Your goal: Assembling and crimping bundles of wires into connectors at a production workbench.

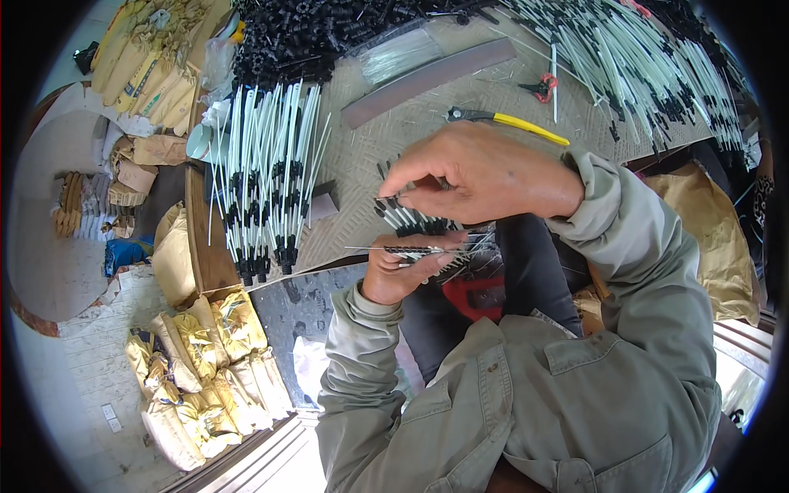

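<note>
Low in front of my body, my left hand (pixel 393 273) is closed around a bundle of thin rods, and a fine straight wire or rod (pixel 362 247) juts out past its fingers to the left. Just above it, my right hand (pixel 486 174) is bent over with thumb and fingers pinched together; whatever is between the fingertips is too small to make out. White rods with black tips (pixel 404 217) lie close together under the right hand, near the table's front edge. The two hands are a short distance apart.
On the patterned table (pixel 353 164) lie yellow-handled pliers (pixel 526 126), red-handled scissors (pixel 542 87), a long dark bar (pixel 427 82) and clear strips (pixel 401 57). Piles of white rods with black fittings (pixel 275 156) flank it. Black parts (pixel 283 41) heap behind; wrapped packs (pixel 205 370) sit left.
</note>
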`<state>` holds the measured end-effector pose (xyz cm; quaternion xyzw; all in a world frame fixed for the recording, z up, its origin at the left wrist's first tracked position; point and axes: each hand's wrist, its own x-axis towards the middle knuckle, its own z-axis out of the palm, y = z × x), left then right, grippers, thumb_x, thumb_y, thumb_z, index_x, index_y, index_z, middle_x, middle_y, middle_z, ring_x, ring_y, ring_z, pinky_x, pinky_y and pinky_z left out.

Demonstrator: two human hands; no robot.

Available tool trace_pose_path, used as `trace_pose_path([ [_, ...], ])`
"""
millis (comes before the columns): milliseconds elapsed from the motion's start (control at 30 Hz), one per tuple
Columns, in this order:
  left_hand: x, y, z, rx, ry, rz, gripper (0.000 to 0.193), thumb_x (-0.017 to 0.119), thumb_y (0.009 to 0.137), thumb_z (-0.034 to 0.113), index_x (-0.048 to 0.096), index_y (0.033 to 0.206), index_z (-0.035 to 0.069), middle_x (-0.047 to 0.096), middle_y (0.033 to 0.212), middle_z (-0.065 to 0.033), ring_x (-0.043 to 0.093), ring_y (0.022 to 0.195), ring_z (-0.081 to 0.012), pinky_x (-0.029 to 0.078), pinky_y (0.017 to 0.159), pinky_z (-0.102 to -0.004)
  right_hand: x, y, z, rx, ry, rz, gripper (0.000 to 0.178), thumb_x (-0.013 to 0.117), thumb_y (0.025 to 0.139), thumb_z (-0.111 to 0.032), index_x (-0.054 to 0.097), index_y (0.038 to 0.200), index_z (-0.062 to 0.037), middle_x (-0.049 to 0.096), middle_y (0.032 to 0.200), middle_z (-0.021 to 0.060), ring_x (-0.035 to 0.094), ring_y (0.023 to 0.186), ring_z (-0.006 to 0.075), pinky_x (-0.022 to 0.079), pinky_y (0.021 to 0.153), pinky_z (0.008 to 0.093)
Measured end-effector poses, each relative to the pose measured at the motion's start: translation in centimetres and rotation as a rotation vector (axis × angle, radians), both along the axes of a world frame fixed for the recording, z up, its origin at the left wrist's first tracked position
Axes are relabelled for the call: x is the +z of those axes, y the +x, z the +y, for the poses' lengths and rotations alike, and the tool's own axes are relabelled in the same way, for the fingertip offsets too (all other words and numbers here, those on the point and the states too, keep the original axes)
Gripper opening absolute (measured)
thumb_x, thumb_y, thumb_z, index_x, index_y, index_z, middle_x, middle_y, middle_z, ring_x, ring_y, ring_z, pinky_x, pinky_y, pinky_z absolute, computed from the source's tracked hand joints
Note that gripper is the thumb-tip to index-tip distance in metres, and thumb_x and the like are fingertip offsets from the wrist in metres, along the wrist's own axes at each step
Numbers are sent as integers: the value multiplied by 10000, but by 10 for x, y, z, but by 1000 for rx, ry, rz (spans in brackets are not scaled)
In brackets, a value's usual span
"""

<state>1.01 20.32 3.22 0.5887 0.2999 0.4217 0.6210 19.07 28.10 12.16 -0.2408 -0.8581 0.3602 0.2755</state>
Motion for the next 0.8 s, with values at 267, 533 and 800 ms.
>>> trace_pose_path([
  [267,-5,-4,0,-43,8,30,211,594,775,-78,631,982,-52,640,991,-134,582,955,-185,458,837,-287,2,-3,-2,-22,212,-106,107,611,730,-121,600,802,-42,538,649,75,518,545,241,377,487,324],
  [533,-6,1,-10,100,-79,-107,227,593,786,-48,596,1012,-28,637,971,-161,612,909,-211,476,767,-257,-19,-10,-1,83,-271,193,150,612,804,-100,629,907,9,558,737,62,501,600,123,390,535,267],
  [800,-19,-2,-13,116,46,-231,246,598,778,-54,430,938,28,634,862,-228,631,857,-289,502,755,-355,-15,-11,5,227,-234,231,173,608,805,-87,638,948,5,554,724,50,502,635,107,380,553,242],
])
